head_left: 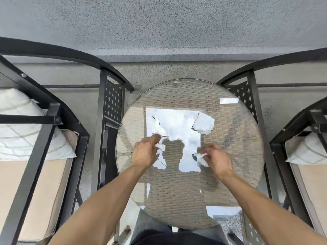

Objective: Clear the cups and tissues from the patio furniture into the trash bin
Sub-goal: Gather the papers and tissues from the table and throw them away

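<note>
My left hand point(146, 151) pinches a crumpled white tissue point(160, 147) between curled fingers, just above the round glass tabletop point(177, 206). My right hand point(216, 157) grips a second crumpled tissue point(201, 159) the same way, level with the left and well apart from it. Beyond my right hand a third tissue point(203, 125) lies flat on the glass, and beyond my left hand another white piece point(156, 127) shows, though I cannot tell whether it is tissue or reflection. Outside my left arm stands a black metal chair point(44, 131) with a pillow point(23, 126); a matching chair point(290, 138) stands outside my right arm.
</note>
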Available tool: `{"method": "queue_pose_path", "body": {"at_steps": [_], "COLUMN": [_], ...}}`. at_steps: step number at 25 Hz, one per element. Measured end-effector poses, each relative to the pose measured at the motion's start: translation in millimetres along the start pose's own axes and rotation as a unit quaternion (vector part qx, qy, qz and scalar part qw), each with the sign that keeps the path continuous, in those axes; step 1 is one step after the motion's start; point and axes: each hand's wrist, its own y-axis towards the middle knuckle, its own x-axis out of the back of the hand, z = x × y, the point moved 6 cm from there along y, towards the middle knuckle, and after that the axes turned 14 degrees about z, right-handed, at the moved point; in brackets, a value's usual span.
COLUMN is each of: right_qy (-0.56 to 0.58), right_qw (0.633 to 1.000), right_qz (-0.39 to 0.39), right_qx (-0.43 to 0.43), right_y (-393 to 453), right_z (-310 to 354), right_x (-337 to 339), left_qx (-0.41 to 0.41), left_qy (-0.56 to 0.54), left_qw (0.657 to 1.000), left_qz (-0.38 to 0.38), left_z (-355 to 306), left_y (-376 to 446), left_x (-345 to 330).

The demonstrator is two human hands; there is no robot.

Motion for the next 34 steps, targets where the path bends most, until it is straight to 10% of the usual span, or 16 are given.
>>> {"method": "queue_pose_path", "body": {"at_steps": [15, 26, 34], "right_qy": [-0.083, 0.056, 0.087], "right_qw": [0.996, 0.995, 0.984], "right_qz": [-0.025, -0.057, -0.123], "right_qx": [-0.029, -0.051, 0.099], "right_y": [77.6, 8.5, -41.7], "right_z": [14.0, 32.5, 95.4], "right_x": [50.2, 38.3, 86.3], "left_qx": [0.077, 0.009, -0.017], "left_qy": [0.206, 0.077, 0.013], "left_qw": [0.975, 0.996, 0.989], "left_qz": [0.008, -0.045, -0.145], "left_z": [-1.3, -7.9, -16.1], "left_y": [74.7, 24.8, -52.6], "left_x": [15.7, 35.6, 71.6]}}
